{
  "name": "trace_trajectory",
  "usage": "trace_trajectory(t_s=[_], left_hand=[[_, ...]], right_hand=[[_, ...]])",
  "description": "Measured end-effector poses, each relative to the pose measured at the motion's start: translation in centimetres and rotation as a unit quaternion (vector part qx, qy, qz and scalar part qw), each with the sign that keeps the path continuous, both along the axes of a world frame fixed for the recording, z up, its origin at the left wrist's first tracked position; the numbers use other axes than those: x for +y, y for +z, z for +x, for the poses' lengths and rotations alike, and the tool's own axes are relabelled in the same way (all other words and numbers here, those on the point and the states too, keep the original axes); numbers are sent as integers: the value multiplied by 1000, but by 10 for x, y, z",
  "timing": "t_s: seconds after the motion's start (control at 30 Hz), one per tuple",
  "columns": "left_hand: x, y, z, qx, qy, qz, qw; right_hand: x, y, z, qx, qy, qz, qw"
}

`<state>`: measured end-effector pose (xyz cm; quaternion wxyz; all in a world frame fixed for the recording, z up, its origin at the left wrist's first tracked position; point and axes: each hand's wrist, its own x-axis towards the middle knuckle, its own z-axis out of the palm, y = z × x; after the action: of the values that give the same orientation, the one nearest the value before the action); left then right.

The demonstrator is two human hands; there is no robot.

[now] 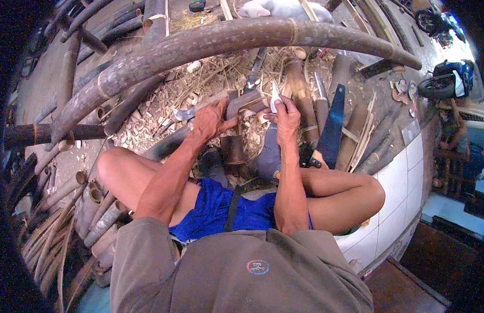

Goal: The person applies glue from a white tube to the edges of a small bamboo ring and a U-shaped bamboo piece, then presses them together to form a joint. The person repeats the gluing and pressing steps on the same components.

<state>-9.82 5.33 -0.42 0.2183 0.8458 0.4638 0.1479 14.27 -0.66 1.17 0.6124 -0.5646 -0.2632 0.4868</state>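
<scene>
My left hand (pixel 213 121) is closed round a short length of bamboo (pixel 245 102) held crosswise over the shavings between my legs. In my right hand (pixel 287 119) is a knife, its bright blade (pixel 275 95) pointing up and away from me. The blade is just beyond the right end of the bamboo; whether they touch I cannot tell. Left of my left hand lies a curved metal blade (pixel 184 113). A handsaw (pixel 333 125) with a dark blade leans beside my right knee, and another long blade (pixel 320 86) stands a little farther off.
A thick curved bamboo pole (pixel 200 43) spans the work area ahead. Wood shavings (pixel 142 121) cover the ground. Cut bamboo pieces (pixel 101 216) pile up at the left. A white cat (pixel 294 10) lies beyond the pole. White tiles (pixel 390 190) and a motorcycle wheel (pixel 437 87) are at right.
</scene>
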Motion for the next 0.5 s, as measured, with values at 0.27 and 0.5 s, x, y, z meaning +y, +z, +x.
trace_trajectory(t_s=[0.27,0.5], left_hand=[[-5,20,8,-17,19,19,1000],[-2,26,3,-11,21,-15,1000]], right_hand=[[-1,12,-7,3,-5,23,1000],[-1,11,-8,14,-7,36,999]])
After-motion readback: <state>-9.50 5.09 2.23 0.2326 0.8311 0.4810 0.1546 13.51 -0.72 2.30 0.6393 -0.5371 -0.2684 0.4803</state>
